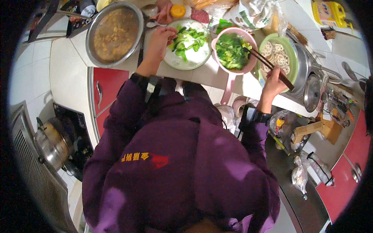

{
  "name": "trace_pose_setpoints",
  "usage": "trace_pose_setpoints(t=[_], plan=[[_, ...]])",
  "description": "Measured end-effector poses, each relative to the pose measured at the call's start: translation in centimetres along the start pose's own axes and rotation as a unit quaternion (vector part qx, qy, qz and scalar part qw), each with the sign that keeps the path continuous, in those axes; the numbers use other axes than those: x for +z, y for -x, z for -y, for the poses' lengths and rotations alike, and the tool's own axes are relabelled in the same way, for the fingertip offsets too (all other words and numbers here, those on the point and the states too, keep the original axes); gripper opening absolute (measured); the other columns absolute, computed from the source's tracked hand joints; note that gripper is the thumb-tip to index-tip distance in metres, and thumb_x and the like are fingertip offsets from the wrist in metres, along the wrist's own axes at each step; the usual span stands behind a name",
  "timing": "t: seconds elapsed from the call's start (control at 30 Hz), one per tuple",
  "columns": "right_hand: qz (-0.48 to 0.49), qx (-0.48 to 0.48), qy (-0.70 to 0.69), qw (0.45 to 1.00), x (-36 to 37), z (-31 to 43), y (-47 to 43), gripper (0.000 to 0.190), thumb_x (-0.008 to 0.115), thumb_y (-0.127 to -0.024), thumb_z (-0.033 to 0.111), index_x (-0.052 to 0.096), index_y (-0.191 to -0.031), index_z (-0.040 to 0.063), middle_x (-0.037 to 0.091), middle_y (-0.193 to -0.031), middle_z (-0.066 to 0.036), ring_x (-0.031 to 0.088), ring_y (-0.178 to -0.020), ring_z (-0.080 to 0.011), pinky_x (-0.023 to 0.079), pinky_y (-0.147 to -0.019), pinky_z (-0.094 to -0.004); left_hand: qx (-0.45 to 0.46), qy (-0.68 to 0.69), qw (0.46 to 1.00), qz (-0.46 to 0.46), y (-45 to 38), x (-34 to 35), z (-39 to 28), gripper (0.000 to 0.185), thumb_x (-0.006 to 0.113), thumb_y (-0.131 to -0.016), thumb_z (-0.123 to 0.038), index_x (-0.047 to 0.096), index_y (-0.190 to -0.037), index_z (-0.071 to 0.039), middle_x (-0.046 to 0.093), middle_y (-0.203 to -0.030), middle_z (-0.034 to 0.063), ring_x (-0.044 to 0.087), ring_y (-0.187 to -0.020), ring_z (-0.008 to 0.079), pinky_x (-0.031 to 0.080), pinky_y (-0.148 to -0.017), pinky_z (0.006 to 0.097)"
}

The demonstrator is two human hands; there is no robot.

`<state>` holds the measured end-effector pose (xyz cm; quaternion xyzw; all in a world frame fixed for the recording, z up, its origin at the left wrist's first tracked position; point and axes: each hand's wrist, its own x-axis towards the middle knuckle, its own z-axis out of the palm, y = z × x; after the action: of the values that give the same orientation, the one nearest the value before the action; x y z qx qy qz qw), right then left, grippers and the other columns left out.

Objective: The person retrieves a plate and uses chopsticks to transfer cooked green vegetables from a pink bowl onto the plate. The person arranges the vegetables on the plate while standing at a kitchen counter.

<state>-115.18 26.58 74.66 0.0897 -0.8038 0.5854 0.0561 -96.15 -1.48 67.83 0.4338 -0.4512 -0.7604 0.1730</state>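
My right hand (275,83) grips a pair of dark wooden chopsticks (269,65). Their tips reach over a pink long-handled bowl (230,72), at a yellowish-green piece above the wet broccoli (231,55) inside. At the left rim of a white patterned plate (195,65), my left hand (161,42) has its fingers bent towards each other; whether they pinch anything is unclear. Green vegetable pieces (189,39) lie on the plate's left and middle part. To the right of the pink bowl, a green basin (294,58) contains sliced lotus root (275,55).
A steel basin of brown stewed food (116,38) stands at the counter's left. Behind the plate are an orange fruit (177,11) and plastic bags (250,14). A sink with a faucet (329,72) lies right; a yellow jug (327,14) is farther back. The pink handle (228,90) overhangs the counter edge.
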Motion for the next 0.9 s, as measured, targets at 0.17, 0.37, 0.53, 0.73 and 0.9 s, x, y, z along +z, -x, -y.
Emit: trace_pose_setpoints(t=[0.17,0.37,0.53,0.73,0.9], plan=[[-0.003,0.012,0.026,1.000,0.5,1.1,0.9,0.024,0.054,-0.079,0.015,0.052,-0.061,0.000,0.045,-0.051,0.000,0.039,-0.044,-0.0066,0.030,-0.041,-0.0199,-0.004,0.008,1.000,-0.011,-0.1,-1.1,-0.1,0.012,0.049,-0.074,-0.007,0.057,-0.084,-0.007,0.058,-0.080,0.0006,0.053,-0.071,0.0106,0.038,-0.064,0.0222],[0.042,-0.007,-0.020,0.999,2.8,4.0,2.5,0.020,0.053,-0.079,0.014,0.053,-0.064,0.001,0.044,-0.050,0.000,0.038,-0.044,-0.0060,0.027,-0.040,-0.0190,-0.002,0.015,1.000,-0.019,-0.1,-2.5,-0.7,0.014,0.049,-0.073,-0.007,0.057,-0.085,-0.007,0.058,-0.084,0.0011,0.053,-0.074,0.0104,0.037,-0.065,0.0217],[0.143,-0.039,0.018,0.989,10.2,2.9,5.1,0.020,0.055,-0.080,0.017,0.058,-0.074,-0.002,0.052,-0.056,-0.002,0.045,-0.049,-0.0074,0.037,-0.046,-0.0205,-0.006,0.034,0.999,-0.041,0.2,-3.5,-0.9,0.012,0.049,-0.072,-0.007,0.057,-0.081,-0.007,0.058,-0.081,0.0003,0.053,-0.072,0.0094,0.037,-0.064,0.0223],[0.217,-0.017,0.090,0.972,14.8,2.3,6.1,0.022,0.058,-0.078,0.018,0.059,-0.077,-0.004,0.058,-0.064,-0.009,0.053,-0.057,-0.0134,0.041,-0.054,-0.0259,-0.019,0.050,0.998,-0.037,-0.2,-4.6,-0.7,0.014,0.050,-0.073,-0.005,0.057,-0.086,-0.006,0.060,-0.085,0.0030,0.054,-0.074,0.0104,0.038,-0.065,0.0210],[0.111,-0.024,0.001,0.994,8.9,3.6,4.9,0.025,0.057,-0.079,0.021,0.058,-0.075,-0.003,0.048,-0.055,-0.001,0.042,-0.048,-0.0073,0.034,-0.045,-0.0207,-0.006,0.048,0.999,-0.015,-0.5,-4.2,-0.5,0.014,0.048,-0.076,-0.009,0.056,-0.087,-0.008,0.059,-0.087,0.0023,0.054,-0.077,0.0102,0.037,-0.067,0.0215]])
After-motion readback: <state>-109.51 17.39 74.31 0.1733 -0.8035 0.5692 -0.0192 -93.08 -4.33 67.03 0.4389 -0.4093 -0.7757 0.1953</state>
